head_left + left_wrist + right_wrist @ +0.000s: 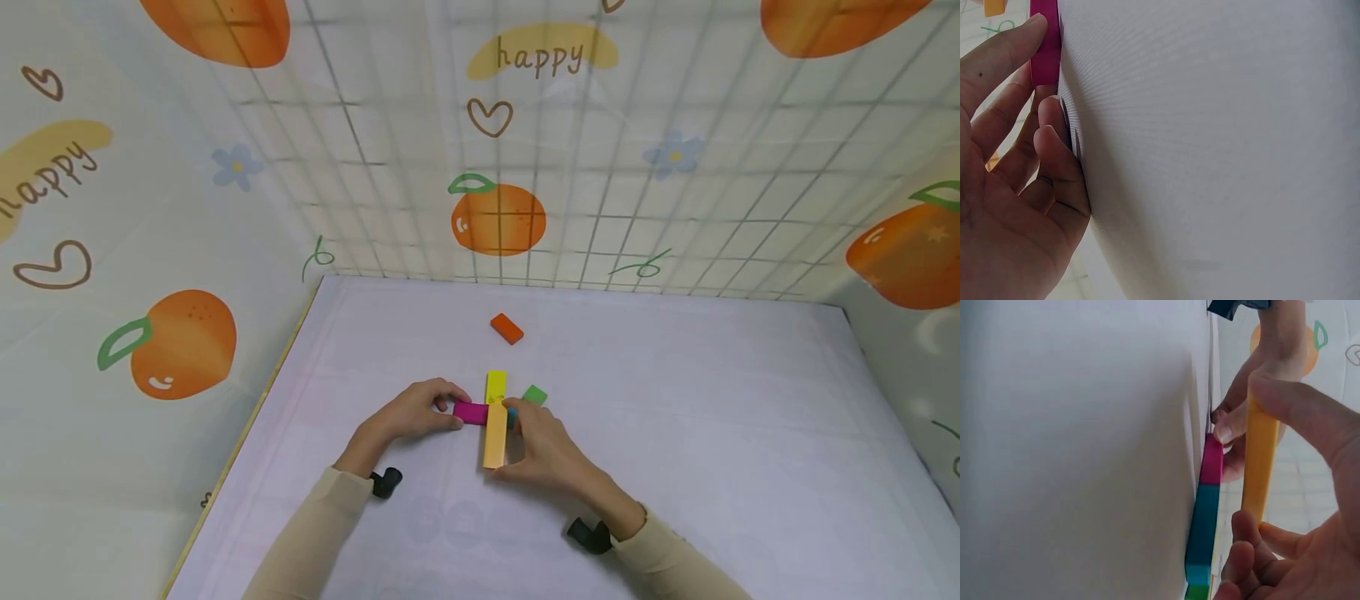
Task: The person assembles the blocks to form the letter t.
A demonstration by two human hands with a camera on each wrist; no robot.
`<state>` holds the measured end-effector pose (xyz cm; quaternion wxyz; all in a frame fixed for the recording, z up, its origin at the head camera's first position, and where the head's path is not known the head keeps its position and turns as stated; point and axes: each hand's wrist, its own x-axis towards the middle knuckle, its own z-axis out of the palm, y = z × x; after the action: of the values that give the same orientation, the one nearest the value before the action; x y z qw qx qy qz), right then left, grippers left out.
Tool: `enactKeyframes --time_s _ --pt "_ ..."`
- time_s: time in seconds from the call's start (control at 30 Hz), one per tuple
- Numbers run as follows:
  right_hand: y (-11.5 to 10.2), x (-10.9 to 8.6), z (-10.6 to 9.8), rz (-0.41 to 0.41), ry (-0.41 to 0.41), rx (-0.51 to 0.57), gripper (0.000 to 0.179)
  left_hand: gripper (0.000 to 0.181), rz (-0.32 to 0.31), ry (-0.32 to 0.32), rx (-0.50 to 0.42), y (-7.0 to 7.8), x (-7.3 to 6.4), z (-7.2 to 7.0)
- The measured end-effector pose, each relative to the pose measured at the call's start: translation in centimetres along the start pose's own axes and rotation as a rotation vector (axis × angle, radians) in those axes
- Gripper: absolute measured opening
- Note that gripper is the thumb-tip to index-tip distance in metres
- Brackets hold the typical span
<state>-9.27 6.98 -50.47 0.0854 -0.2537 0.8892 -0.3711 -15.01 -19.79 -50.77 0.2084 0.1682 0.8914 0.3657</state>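
With its thumb and fingers my left hand (412, 410) holds the free end of a magenta block (470, 413), which lies flat on the white surface. My right hand (551, 446) grips a light orange block (494, 437) by its two ends, thumb at one and fingertips at the other. That block hovers beside the row in the right wrist view, raised off the surface. A teal block (1202, 525) lies end to end with the magenta one, mostly covered in the head view. Just beyond them is a yellow block (496, 387).
A green block (535, 395) lies right of the yellow one, close to my right fingers. Farther back an orange-red block (507, 328) rests at a slant. A printed cloth (390, 208) with oranges and hearts hangs behind the white tabletop (712, 417).
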Motion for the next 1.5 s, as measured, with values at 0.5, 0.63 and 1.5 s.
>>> enactKeyframes --time_s 0.5,0.63,1.5 --pt "-1.1 -0.4 1.2 0.05 -0.052 -0.024 0.102 0.031 0.014 0.007 0.014 -0.1 0.1 0.0" --pt "-1.2 -0.5 1.3 0.073 -0.065 -0.03 0.103 0.031 0.018 0.007 0.007 0.1 0.0 -0.1" --pt "-1.3 -0.5 2.1 0.129 -0.115 -0.153 0.108 0.031 0.024 0.006 -0.005 0.0 -0.1 0.0"
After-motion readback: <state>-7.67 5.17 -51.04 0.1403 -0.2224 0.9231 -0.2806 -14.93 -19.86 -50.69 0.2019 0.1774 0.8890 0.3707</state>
